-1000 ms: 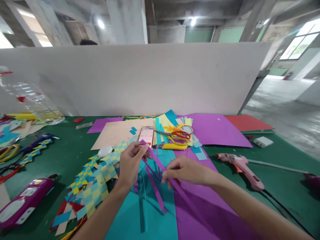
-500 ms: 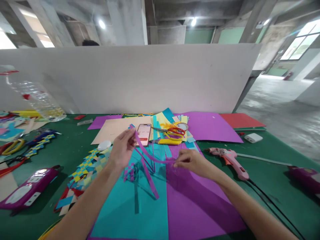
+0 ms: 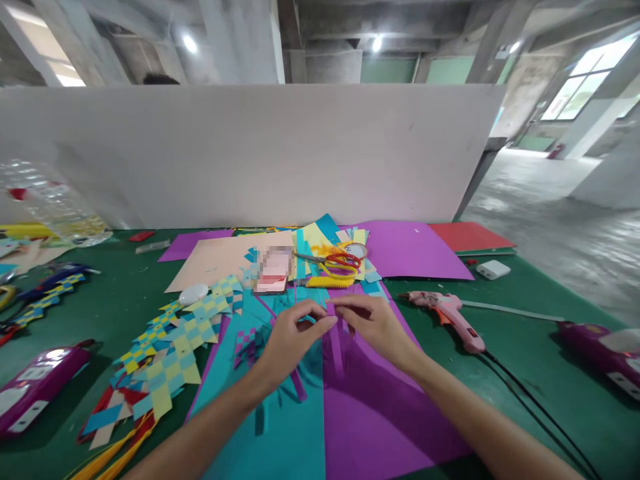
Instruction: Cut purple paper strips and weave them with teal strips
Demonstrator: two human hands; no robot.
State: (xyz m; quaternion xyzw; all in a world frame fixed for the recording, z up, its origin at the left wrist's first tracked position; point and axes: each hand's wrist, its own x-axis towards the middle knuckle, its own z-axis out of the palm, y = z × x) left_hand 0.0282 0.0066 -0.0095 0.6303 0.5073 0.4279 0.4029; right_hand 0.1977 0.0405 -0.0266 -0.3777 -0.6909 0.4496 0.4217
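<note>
Close together over the teal sheet (image 3: 295, 440) and purple sheet (image 3: 385, 427), my two hands meet at a purple paper strip (image 3: 335, 347). The strip hangs from my right hand (image 3: 375, 323), whose thumb and fingers are pinched on it. My left hand (image 3: 300, 333) has thumb and forefinger pressed together at the strip's upper end; whether it grips the strip too is hard to make out. Another purple strip (image 3: 299, 385) and a small woven purple and teal piece (image 3: 245, 345) lie beneath, left of my left hand.
Woven yellow and blue strips (image 3: 175, 347) lie at left. Behind the hands are a phone (image 3: 274, 270), scissors (image 3: 340, 263) and a yellow cutter (image 3: 330, 283). A pink glue gun (image 3: 453, 313) with a cable lies right. A white partition (image 3: 260, 153) stands at the back.
My left hand has moved right and down to meet my right hand. The strip stretched between them now hangs down in a fold. The whole view has shifted slightly.
</note>
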